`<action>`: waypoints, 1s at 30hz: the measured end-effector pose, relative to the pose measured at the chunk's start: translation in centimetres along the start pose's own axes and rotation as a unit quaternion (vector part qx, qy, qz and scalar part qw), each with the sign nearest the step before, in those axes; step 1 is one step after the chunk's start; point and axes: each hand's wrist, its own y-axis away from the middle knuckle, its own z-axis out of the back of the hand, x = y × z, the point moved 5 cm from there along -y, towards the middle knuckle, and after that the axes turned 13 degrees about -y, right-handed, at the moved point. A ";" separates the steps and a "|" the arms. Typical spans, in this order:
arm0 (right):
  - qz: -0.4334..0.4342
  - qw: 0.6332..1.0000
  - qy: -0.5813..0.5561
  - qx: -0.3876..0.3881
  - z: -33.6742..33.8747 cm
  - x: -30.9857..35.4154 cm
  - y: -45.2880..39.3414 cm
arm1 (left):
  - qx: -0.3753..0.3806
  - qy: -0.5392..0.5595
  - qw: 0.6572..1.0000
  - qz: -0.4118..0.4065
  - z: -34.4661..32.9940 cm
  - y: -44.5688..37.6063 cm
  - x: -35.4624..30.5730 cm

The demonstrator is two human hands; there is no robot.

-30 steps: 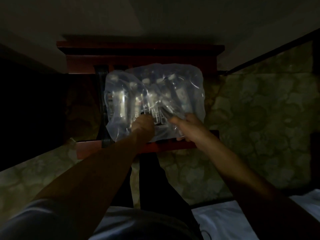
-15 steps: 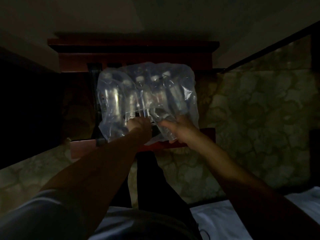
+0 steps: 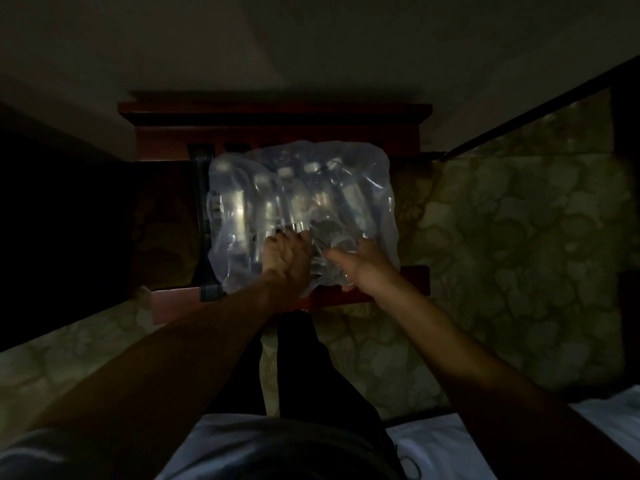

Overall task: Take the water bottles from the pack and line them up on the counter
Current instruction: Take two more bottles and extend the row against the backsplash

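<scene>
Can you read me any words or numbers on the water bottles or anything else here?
No words or numbers can be read here.
Bottle labels inside the plastic pack: only pale bands show through the wrap, too dark and blurred to read.
Plastic wrap: no print that can be made out.
Left hand and right hand at the near end of the pack: no writing on them.
Wooden counter: no sign or label visible.

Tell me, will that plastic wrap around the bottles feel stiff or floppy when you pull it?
Probably floppy: the plastic wrap looks thin, see-through and crinkled around the water bottles. It likely stretches and tears where the left hand and right hand press on it. Its shine suggests it is slippery.
</scene>
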 end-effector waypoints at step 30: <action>-0.042 0.997 -0.009 -0.065 -2.4 9.2 10.9 | 0.022 0.204 0.969 0.136 17.9 12.6 14.8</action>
